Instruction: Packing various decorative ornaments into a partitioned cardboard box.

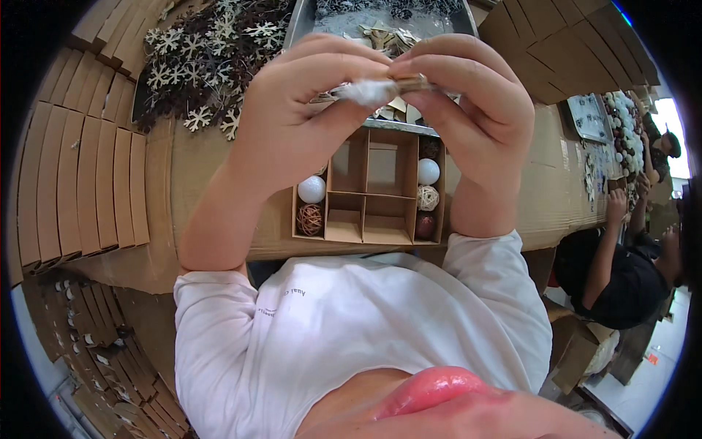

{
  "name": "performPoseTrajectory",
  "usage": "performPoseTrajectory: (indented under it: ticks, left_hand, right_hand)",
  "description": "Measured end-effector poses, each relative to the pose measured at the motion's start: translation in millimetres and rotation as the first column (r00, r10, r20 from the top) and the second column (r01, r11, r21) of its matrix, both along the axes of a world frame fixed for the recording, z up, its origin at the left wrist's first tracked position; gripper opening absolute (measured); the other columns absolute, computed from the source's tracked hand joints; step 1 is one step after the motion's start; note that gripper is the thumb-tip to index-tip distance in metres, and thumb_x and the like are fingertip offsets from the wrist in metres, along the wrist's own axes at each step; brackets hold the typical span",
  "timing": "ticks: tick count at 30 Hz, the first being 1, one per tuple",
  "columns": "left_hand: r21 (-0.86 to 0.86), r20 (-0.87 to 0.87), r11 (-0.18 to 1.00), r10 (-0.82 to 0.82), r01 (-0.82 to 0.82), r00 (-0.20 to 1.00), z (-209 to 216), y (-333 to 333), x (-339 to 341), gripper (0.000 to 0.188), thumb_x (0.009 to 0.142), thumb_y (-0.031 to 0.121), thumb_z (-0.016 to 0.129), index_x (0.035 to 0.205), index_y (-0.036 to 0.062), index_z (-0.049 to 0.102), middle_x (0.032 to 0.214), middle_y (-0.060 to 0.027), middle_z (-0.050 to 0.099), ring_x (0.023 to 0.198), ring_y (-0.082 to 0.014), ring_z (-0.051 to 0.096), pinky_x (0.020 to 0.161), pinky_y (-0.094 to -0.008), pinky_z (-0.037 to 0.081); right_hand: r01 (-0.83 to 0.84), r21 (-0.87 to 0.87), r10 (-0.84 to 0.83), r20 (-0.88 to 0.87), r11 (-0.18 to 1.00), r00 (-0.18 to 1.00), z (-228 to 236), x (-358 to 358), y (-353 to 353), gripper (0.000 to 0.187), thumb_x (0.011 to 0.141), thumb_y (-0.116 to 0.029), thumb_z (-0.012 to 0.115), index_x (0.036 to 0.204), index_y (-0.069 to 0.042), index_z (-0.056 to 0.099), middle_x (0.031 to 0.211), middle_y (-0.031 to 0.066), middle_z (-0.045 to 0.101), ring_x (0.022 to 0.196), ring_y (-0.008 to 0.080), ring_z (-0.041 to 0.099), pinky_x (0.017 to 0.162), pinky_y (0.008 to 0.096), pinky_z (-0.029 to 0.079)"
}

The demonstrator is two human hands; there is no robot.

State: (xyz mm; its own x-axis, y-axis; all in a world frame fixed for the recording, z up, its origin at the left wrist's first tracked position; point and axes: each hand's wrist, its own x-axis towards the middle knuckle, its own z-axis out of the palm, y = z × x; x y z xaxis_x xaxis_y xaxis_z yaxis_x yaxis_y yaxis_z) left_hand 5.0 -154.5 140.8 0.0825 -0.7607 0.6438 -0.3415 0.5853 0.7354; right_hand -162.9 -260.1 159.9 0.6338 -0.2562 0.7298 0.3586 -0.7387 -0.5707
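Raised above the table, my left hand [289,110] and my right hand [479,110] pinch a small tan wooden piece with white fluff [369,91] between their fingertips. Its exact kind is hidden by the fingers. Just below them a divided cardboard box [380,195] lies on the table. In its left column sit a white ball [311,189] and a brown woven ball [310,219]. Along the right column are another white ball [428,171], a pale wicker ball [428,197] and a dark red ball [425,226]. My wrists partly cover the box's far corners.
White and dark snowflake pieces [212,62] heap at the far left. A metal tray [296,25] with wooden pieces and pine cones stands ahead. Stacked cardboard boxes [80,175] line the left side; more boxes [570,47] stand far right. A co-worker in black [614,274] is at right.
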Motion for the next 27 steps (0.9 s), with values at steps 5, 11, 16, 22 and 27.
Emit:
performPoseTrajectory:
  ticks: [5, 11, 16, 22, 27]
  left_hand:
    - [0.266, -0.482, 0.897, -0.194, 0.354, 0.854, -21, 45, -2, 0.018, 0.085, 0.003, 0.063, 0.102, -0.0007, 0.066, 0.104, -0.0104, 0.063, 0.096, -0.0167, 0.058, 0.082, -0.0287, 0.046]
    - [0.383, -0.251, 0.823, -0.344, 0.419, 0.905, -47, 68, 21, 0.02, 0.083, 0.014, 0.064, 0.092, -0.0038, 0.064, 0.093, -0.0112, 0.062, 0.086, -0.0183, 0.059, 0.076, -0.0285, 0.046]
    - [0.427, -0.219, 0.811, -0.336, 0.399, 0.916, -81, 62, 26, 0.016, 0.08, 0.01, 0.061, 0.089, -0.0026, 0.065, 0.093, -0.0116, 0.064, 0.084, -0.0207, 0.06, 0.075, -0.0311, 0.047]
    - [0.174, 0.147, 0.925, -0.364, 0.339, 0.92, -90, 71, 19, 0.012, 0.071, 0.003, 0.065, 0.083, 0.0014, 0.066, 0.089, -0.0097, 0.066, 0.078, -0.0255, 0.061, 0.071, -0.0354, 0.047]
    - [0.058, 0.302, 0.982, -0.191, 0.182, 0.934, -89, 67, 19, 0.009, 0.07, 0.003, 0.067, 0.078, 0.0041, 0.064, 0.086, -0.0069, 0.066, 0.077, -0.0257, 0.061, 0.07, -0.0363, 0.047]
  right_hand:
    - [-0.243, 0.327, 0.207, 0.141, 0.913, 0.968, -11, 5, 20, 0.015, 0.08, 0.001, 0.067, 0.094, 0.004, 0.063, 0.086, 0.0066, 0.064, 0.068, 0.0094, 0.057, 0.057, 0.0211, 0.046]
    - [0.0, 0.888, 0.276, -0.144, 0.461, 0.95, -53, -8, 44, 0.012, 0.086, -0.007, 0.064, 0.095, 0.001, 0.063, 0.073, 0.0008, 0.059, 0.058, 0.0059, 0.05, 0.05, 0.0197, 0.038]
    - [0.16, 0.957, 0.182, -0.206, 0.241, 0.961, -84, -6, 56, 0.013, 0.088, -0.013, 0.061, 0.095, -0.002, 0.061, 0.071, 0.0018, 0.058, 0.057, 0.0094, 0.051, 0.048, 0.0215, 0.037]
    - [0.102, 0.987, 0.167, -0.122, 0.122, 0.978, -94, 0, 52, 0.012, 0.088, -0.014, 0.061, 0.094, -0.004, 0.059, 0.068, -0.0017, 0.053, 0.052, 0.0064, 0.044, 0.046, 0.0215, 0.033]
    - [0.515, 0.652, -0.11, -0.556, 0.556, 0.824, -112, 7, 48, 0.018, 0.083, -0.013, 0.065, 0.097, -0.003, 0.058, 0.073, -0.0001, 0.059, 0.059, 0.0053, 0.051, 0.052, 0.0215, 0.041]
